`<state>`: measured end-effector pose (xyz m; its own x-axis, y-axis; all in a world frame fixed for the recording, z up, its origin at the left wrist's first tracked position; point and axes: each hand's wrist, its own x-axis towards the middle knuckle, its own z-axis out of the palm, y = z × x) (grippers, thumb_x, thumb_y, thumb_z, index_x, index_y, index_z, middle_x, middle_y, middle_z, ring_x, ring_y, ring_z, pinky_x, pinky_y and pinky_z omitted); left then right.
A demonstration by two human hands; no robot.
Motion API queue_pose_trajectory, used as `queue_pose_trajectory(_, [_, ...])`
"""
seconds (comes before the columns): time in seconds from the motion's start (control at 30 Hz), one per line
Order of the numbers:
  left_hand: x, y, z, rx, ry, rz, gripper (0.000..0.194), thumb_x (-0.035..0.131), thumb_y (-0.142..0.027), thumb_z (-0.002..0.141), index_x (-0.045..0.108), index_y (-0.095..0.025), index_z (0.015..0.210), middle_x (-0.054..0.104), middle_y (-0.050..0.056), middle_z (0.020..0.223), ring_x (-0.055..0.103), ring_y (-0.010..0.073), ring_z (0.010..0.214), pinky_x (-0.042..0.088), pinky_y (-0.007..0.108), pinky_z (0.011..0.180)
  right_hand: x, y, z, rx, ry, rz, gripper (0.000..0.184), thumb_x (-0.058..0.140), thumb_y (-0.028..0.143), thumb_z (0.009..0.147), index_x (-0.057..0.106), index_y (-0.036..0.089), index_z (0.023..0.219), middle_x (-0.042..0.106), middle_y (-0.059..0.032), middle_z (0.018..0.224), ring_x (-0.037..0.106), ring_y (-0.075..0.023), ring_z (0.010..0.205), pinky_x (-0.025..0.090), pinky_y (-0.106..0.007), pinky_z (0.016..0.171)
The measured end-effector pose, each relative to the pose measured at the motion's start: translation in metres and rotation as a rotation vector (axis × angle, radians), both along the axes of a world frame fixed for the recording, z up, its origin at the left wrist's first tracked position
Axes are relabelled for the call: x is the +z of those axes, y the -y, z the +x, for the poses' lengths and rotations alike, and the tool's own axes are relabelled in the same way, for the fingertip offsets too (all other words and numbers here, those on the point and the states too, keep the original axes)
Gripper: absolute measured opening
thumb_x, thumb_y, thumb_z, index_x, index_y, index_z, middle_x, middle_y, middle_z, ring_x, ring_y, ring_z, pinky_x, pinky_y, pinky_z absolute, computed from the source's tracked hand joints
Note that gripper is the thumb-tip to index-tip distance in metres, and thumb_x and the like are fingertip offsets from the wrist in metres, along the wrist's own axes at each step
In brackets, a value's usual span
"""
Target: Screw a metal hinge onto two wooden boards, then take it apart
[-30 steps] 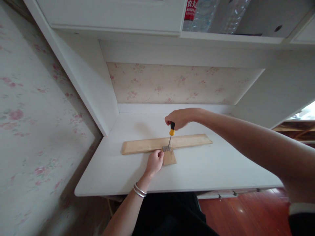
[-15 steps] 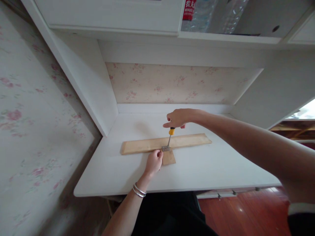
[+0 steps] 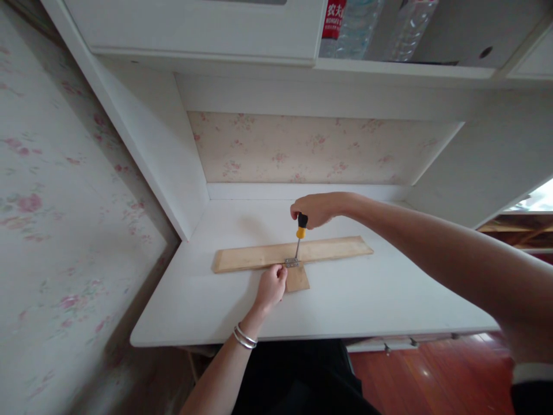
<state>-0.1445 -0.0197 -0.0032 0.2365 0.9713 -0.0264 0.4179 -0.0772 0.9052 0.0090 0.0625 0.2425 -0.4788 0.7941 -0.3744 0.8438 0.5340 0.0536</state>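
My right hand [image 3: 316, 210] is closed round the black and yellow handle of a screwdriver [image 3: 301, 231]. The shaft points down, its tip at a small metal hinge [image 3: 292, 262]. That hinge lies across the joint between a long wooden board [image 3: 250, 255] and a short wooden piece [image 3: 298, 279], which together form a T. My left hand [image 3: 272, 283] is closed in a pinch at the hinge's left end, beside the short piece. Whatever sits between its fingertips is hidden.
The boards lie on a white desk [image 3: 367, 300]. Above it hangs a white cabinet [image 3: 207, 31] with plastic bottles [image 3: 356, 29] on an open shelf. A white side panel [image 3: 164, 155] stands at the left, and drawer knobs [image 3: 387, 349] show below the front edge.
My right hand's fingers have shifted round the screwdriver handle, so more of its black part shows. My left hand and the boards stay in place.
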Motion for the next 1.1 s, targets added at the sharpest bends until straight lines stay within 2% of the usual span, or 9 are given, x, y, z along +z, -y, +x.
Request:
queue_pose_trajectory(0.17, [-0.0008,-0.0001,0.0006,0.009,-0.007,0.010,0.030,0.041,-0.040,0.091,0.058,-0.017,0.081,0.055,-0.001,0.060,0.046,0.0085,0.035,0.027,0.018,0.034,0.0016,-0.0002,0.0001,-0.203,0.078,-0.043,0.040,0.044,0.045,0.087,0.064,0.011,0.098,0.064,-0.0085,0.066,0.059,-0.0202,0.058,0.037,-0.030,0.054])
queue_pose_trajectory(0.27, [-0.0017,-0.0003,0.0009,0.005,-0.005,0.005,0.032,0.039,-0.041,0.092,0.056,-0.017,0.079,0.054,-0.001,0.058,0.046,0.0091,0.035,0.027,0.018,0.033,0.0040,0.0018,-0.0004,-0.061,0.044,-0.014,0.030,0.058,0.032,0.078,0.062,0.015,0.103,0.067,-0.0094,0.086,0.060,-0.0205,0.071,0.037,-0.027,0.056])
queue_pose_trajectory(0.33, [-0.0021,-0.0004,0.0010,-0.001,-0.006,0.000,0.032,0.039,-0.041,0.092,0.056,-0.017,0.079,0.053,-0.002,0.057,0.047,0.0094,0.035,0.027,0.018,0.034,0.0054,0.0035,-0.0014,-0.025,0.003,0.011,0.043,0.066,0.034,0.073,0.058,0.017,0.112,0.066,-0.0092,0.097,0.060,-0.0214,0.078,0.037,-0.027,0.058])
queue_pose_trajectory(0.5, [-0.0020,-0.0004,0.0008,0.005,-0.010,-0.003,0.032,0.039,-0.041,0.092,0.056,-0.017,0.082,0.053,-0.002,0.057,0.047,0.0095,0.036,0.027,0.019,0.035,0.0084,0.0045,-0.0038,-0.215,0.080,-0.053,0.038,0.050,0.045,0.085,0.064,0.013,0.100,0.065,-0.0079,0.067,0.060,-0.0209,0.061,0.037,-0.029,0.056])
queue_pose_trajectory(0.63, [-0.0015,-0.0002,0.0007,0.016,-0.016,0.003,0.030,0.040,-0.041,0.091,0.057,-0.017,0.083,0.054,-0.001,0.059,0.047,0.0093,0.038,0.027,0.018,0.036,0.0086,0.0033,-0.0016,-0.075,0.007,-0.029,0.050,0.070,0.031,0.068,0.057,0.019,0.115,0.067,-0.0070,0.090,0.061,-0.0206,0.072,0.037,-0.026,0.055])
queue_pose_trajectory(0.77, [-0.0014,-0.0001,0.0007,0.013,-0.015,0.003,0.031,0.039,-0.042,0.091,0.058,-0.017,0.085,0.055,0.000,0.061,0.047,0.0097,0.039,0.028,0.018,0.036,0.0082,0.0024,-0.0010,-0.231,0.057,-0.046,0.043,0.054,0.050,0.080,0.062,0.014,0.102,0.065,-0.0079,0.072,0.060,-0.0209,0.063,0.037,-0.029,0.055])
queue_pose_trajectory(0.87, [-0.0014,0.0001,0.0003,0.010,-0.022,0.012,0.033,0.039,-0.042,0.091,0.058,-0.017,0.084,0.055,0.000,0.062,0.048,0.0097,0.041,0.028,0.018,0.037,0.0090,0.0030,0.0000,-0.164,0.048,-0.068,0.037,0.059,0.036,0.077,0.059,0.016,0.108,0.066,-0.0062,0.074,0.061,-0.0205,0.065,0.037,-0.028,0.054])
queue_pose_trajectory(0.93, [-0.0012,0.0004,0.0000,0.003,-0.021,0.008,0.034,0.038,-0.043,0.092,0.058,-0.016,0.084,0.054,0.000,0.060,0.048,0.0099,0.040,0.027,0.018,0.036,0.0093,0.0033,0.0011,-0.089,-0.016,-0.071,0.055,0.068,0.031,0.068,0.052,0.020,0.120,0.067,-0.0053,0.085,0.061,-0.0202,0.069,0.037,-0.026,0.054])
queue_pose_trajectory(1.1, [-0.0011,0.0009,-0.0003,0.002,-0.010,-0.003,0.034,0.038,-0.044,0.091,0.057,-0.016,0.084,0.054,0.000,0.060,0.048,0.0102,0.039,0.028,0.018,0.035,0.0082,0.0020,0.0023,-0.249,0.002,-0.109,0.046,0.053,0.046,0.081,0.056,0.014,0.113,0.065,-0.0071,0.071,0.060,-0.0206,0.058,0.039,-0.030,0.054])
